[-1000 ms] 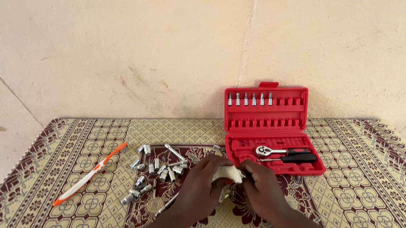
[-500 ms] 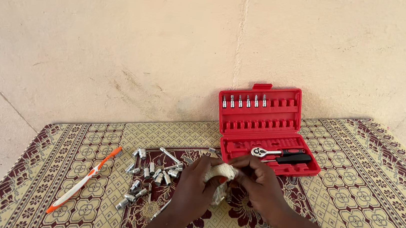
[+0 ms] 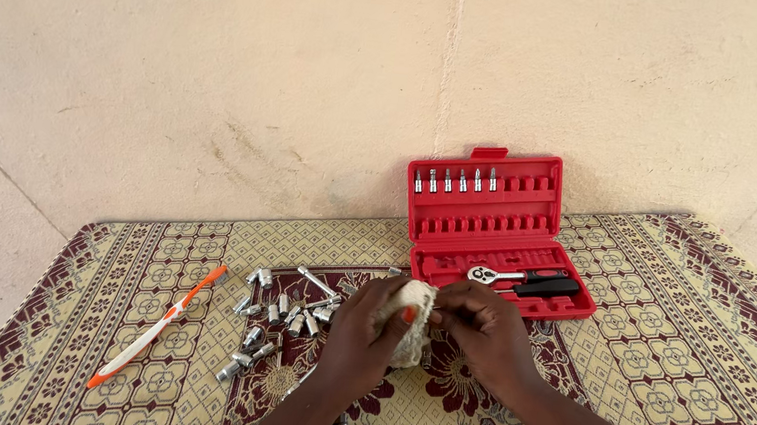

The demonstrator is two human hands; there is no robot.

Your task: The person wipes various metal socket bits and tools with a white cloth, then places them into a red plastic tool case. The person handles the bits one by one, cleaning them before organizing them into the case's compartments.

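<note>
An open red tool case [image 3: 498, 230] stands at one o'clock against the cream wall [image 3: 224, 74], a ratchet [image 3: 521, 278] lying in its tray. Loose metal sockets [image 3: 278, 319] scatter at nine o'clock on the patterned mat [image 3: 664, 346]; an orange-and-white toothbrush [image 3: 158, 330] lies farther left.

A plain cream plastered wall [image 3: 225, 65] fills the upper half of the view, marked by a faint vertical seam above the middle, thin slanting cracks at the left and right, and a few brownish stains low down. Against its foot lies a patterned woven mat [image 3: 664, 346] in yellow and maroon with repeating diamond motifs and a floral middle. Soft, even daylight, no hard shadows.
</note>
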